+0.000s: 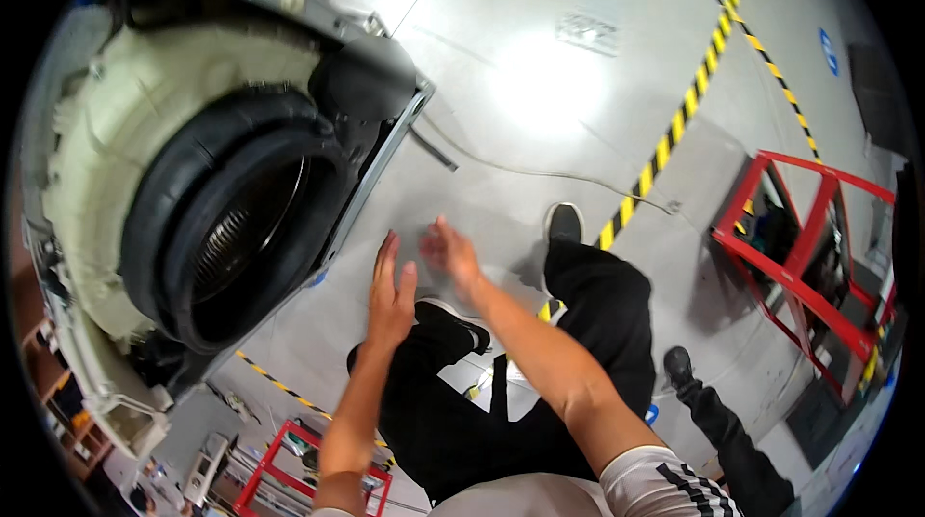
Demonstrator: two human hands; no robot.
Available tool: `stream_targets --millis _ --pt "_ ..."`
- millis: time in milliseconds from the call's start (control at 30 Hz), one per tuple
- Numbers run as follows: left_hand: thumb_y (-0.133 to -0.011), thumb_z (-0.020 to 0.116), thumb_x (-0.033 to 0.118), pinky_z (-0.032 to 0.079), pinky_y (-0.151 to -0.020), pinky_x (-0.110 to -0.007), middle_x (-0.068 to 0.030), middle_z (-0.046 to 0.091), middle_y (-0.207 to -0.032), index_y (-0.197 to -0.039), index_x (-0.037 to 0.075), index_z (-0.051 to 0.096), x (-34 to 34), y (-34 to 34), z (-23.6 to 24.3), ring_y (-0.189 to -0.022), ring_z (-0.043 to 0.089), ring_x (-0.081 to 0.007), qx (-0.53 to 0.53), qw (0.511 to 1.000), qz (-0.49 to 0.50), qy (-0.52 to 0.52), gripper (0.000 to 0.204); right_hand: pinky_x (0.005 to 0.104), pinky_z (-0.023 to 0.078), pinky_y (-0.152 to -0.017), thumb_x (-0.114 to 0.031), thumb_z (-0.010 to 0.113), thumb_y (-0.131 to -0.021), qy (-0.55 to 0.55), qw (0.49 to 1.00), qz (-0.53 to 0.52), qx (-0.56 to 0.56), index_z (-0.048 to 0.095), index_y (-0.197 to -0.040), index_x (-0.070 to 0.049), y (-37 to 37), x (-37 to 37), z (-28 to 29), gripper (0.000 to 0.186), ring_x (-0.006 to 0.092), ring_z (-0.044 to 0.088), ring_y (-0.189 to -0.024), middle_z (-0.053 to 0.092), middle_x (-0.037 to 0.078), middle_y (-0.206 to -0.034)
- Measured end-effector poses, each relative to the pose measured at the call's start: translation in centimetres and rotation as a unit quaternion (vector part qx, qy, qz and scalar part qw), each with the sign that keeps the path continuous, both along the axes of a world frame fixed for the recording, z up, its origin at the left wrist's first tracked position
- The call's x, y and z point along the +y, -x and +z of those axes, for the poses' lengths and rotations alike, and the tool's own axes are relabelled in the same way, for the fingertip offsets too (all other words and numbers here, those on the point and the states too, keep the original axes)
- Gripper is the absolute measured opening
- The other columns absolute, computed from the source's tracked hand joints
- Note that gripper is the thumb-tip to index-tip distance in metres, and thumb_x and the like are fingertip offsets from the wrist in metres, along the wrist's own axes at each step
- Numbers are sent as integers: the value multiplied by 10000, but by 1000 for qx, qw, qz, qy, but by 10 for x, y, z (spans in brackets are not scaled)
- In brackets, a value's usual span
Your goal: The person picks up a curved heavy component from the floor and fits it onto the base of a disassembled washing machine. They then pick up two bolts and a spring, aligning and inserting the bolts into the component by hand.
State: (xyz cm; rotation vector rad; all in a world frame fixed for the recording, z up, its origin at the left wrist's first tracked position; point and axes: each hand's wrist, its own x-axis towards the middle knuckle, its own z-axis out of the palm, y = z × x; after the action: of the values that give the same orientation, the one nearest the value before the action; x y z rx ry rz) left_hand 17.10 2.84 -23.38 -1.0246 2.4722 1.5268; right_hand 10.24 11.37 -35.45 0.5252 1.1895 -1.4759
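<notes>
An opened front-load washing machine (pixel 87 160) without its front panel fills the left side, its pale tub facing me. A black rubber door gasket (pixel 145 228) rings the opening, and part of the metal drum (pixel 231 238) shows inside. My left hand (pixel 390 303) is held up just right of the machine's edge, fingers stretched and thumb apart, touching nothing. Beside it, my right hand (pixel 453 257) hangs over the floor with its fingers spread and slightly blurred. Neither hand holds anything that I can see.
A thin cable (pixel 540 172) and a dark strip (pixel 434 148) lie on the grey floor. Red metal frames stand at the right (pixel 800 257) and lower left (pixel 270 464). Yellow-black tape (pixel 674 132) crosses the floor. Another person's leg (pixel 723 430) shows at lower right.
</notes>
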Motion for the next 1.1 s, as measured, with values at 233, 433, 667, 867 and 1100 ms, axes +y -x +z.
stream_targets --millis 233,433,667,867,1100 --pt "-947 209 431 159 -1080 -385 -156 311 -1411 -1365 28 300 96 -32 28 -1320 256 -279 -126 985 -60 -101 588 388 169 -1080 -641 240 -879 136 971 -144 -132 167 -1425 -120 -43 87 202 759 214 224 -1335 242 100 -1449" --pt "-833 254 673 226 -1050 -455 -111 317 -1408 -1385 117 278 179 36 145 -1288 293 -298 -44 666 250 -701 784 504 143 -1061 -297 370 -936 -29 873 108 476 409 -1325 -82 18 159 317 446 311 263 -1319 328 137 -1407" --pt "-867 316 623 308 -996 -518 -141 438 -1311 -1175 -17 505 177 223 329 -1209 409 -288 -5 714 118 -690 735 448 349 -960 -411 346 -921 -261 893 265 253 498 -1218 -22 136 331 287 512 336 460 -1155 513 198 -1220" --pt "-885 504 381 435 -868 -358 -110 616 -1082 -1081 0 603 89 275 289 -1019 572 -252 -163 975 -57 -141 439 395 442 -868 -469 482 -835 -377 842 266 278 570 -1131 -11 197 435 308 553 311 581 -993 611 204 -1043" --pt "-827 568 377 487 -682 -338 -170 656 -778 -894 -8 657 42 306 228 -727 647 -259 -78 957 -272 71 400 299 485 -674 -382 510 -874 -351 918 39 179 574 -1096 -12 270 489 314 436 203 662 -769 643 105 -915"
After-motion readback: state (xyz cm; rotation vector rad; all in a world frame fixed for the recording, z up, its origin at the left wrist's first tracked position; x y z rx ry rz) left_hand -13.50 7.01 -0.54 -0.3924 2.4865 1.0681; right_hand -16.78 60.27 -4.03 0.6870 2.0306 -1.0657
